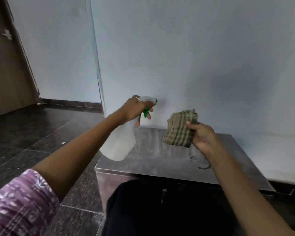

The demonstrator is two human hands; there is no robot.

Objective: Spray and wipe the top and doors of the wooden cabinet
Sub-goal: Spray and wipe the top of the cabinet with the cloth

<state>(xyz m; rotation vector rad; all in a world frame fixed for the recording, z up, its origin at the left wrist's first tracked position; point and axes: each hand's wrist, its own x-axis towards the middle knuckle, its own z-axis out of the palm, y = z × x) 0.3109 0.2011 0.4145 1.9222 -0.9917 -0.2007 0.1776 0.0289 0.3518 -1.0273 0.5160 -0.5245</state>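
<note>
— While the left hand [134, 109] has its grip closed round the neck of the spray bottle [119, 142], with fingers on the green trigger [146, 113], how do you reckon that bottle will handle?

— Light, I'd judge. It's a pale, translucent plastic body, and I can't make out a liquid level through it, so how much is inside I cannot tell. The neck just under the trigger head is the sensible place to hold it; the wide body looks smooth and would likely slip from a wet palm.

— And the cloth?

— The right hand [202, 136] is clamped on one edge of a folded striped cloth [180, 128], thumb on the near face. It's soft and limp, so it should take whatever shape the palm presses into it. Bunched flat under the hand would probably wipe better than pinched by the edge.

— Where's the cabinet in all this?

— The wooden cabinet [169, 155] sits low against the wall [194, 57], below both hands. Bottle and cloth hang above its top, neither touching it. The top looks dull and streaky, with a dark curved mark near the right forearm. The doors are mostly hidden behind the person's dark-clothed knee [160, 210].

— Nozzle direction?

— Towards the wall and the rear of the top, as far as I can judge.
</note>
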